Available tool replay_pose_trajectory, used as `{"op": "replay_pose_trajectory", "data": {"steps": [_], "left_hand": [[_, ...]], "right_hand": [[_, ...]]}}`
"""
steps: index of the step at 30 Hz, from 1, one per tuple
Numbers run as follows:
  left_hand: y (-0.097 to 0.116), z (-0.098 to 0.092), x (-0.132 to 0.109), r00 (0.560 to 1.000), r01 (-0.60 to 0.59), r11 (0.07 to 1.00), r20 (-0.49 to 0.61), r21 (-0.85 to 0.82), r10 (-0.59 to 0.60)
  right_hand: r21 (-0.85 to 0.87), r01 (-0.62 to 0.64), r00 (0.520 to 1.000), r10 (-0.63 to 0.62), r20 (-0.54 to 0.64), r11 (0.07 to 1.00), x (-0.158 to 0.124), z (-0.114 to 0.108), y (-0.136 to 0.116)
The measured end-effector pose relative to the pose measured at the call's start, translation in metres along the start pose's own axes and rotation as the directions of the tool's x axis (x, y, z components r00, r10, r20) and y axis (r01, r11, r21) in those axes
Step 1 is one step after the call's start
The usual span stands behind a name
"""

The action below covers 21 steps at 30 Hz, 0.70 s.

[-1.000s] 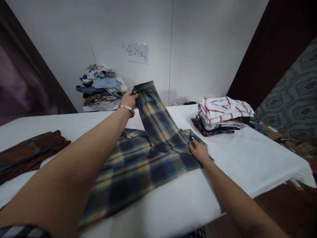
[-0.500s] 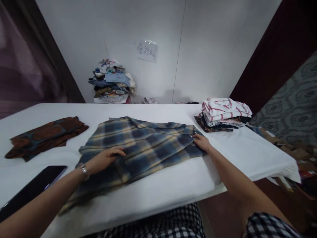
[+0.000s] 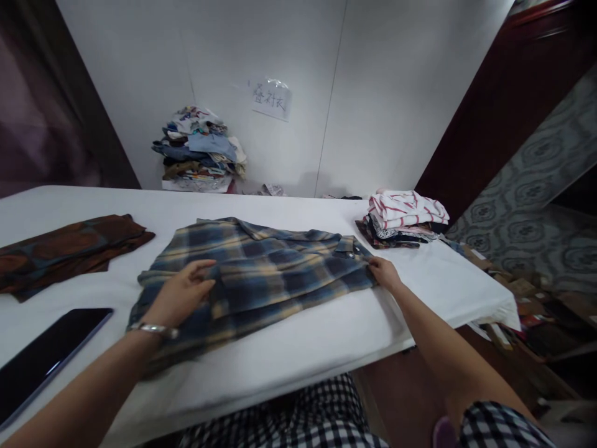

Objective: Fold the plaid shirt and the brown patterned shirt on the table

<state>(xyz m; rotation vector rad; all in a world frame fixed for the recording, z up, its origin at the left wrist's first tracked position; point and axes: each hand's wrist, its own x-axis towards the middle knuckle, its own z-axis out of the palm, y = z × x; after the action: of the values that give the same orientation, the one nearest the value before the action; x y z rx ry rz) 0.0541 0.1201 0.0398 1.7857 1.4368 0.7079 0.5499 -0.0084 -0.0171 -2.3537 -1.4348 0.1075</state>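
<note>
A blue, tan and dark plaid shirt (image 3: 280,267) lies spread sideways on the white table, its collar end with buttons toward the right. Over the shirt's left part, my left hand (image 3: 184,292) has its thumb and fingers apart; the cloth beneath it is partly hidden and slightly blurred. My right hand (image 3: 385,272) is closed on the shirt's right edge, near the collar, with its fingertips pinching the cloth.
A black phone (image 3: 51,358) lies at front left, and a folded brown patterned garment (image 3: 74,252) sits behind it. Folded clothes (image 3: 405,211) are stacked at back right. A taller clothes pile (image 3: 200,152) stands beyond the table (image 3: 317,345), by the wall.
The view has shifted a little. My left hand has turned more upright, with thumb and fingers further apart. The shirt's lower left part has drawn up from the table's front edge.
</note>
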Motion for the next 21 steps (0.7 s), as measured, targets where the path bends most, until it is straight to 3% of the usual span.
{"op": "replay_pose_trajectory", "data": {"steps": [3, 6, 8, 11, 13, 15, 18, 21], "left_hand": [[-0.002, -0.016, 0.008, 0.998, 0.056, 0.998, -0.018, 0.011, -0.055], [-0.020, -0.012, 0.012, 0.993, 0.090, 0.963, 0.050, 0.255, -0.106], [-0.031, -0.004, 0.011, 0.995, 0.052, 0.921, 0.062, 0.386, -0.082], [-0.032, 0.005, 0.004, 0.997, -0.050, 0.854, -0.029, 0.518, 0.076], [-0.024, 0.011, -0.003, 0.964, -0.160, 0.811, -0.088, 0.563, 0.251], [-0.017, 0.020, -0.010, 0.915, -0.308, 0.770, -0.050, 0.559, 0.401], [-0.018, 0.038, -0.018, 0.900, -0.421, 0.743, 0.138, 0.520, 0.413], [-0.027, 0.045, -0.018, 0.925, -0.377, 0.766, 0.244, 0.521, 0.290]], "right_hand": [[-0.037, 0.009, 1.000, -0.009, 0.000, 0.999, -0.004, 0.002, 0.000], [-0.069, 0.012, 1.000, -0.011, 0.009, 0.998, -0.005, 0.003, 0.000], [-0.078, 0.021, 1.000, -0.021, 0.009, 0.997, -0.005, 0.002, -0.004], [-0.010, 0.180, 0.982, -0.180, -0.060, 0.984, -0.008, 0.002, -0.025], [0.077, 0.375, 0.922, -0.363, -0.132, 0.924, -0.013, 0.003, -0.051], [0.134, 0.538, 0.841, -0.520, -0.148, 0.832, -0.018, 0.008, -0.080], [0.132, 0.637, 0.765, -0.644, 0.007, 0.759, -0.024, 0.023, -0.110], [0.082, 0.607, 0.760, -0.607, 0.231, 0.791, -0.021, 0.047, -0.112]]}}
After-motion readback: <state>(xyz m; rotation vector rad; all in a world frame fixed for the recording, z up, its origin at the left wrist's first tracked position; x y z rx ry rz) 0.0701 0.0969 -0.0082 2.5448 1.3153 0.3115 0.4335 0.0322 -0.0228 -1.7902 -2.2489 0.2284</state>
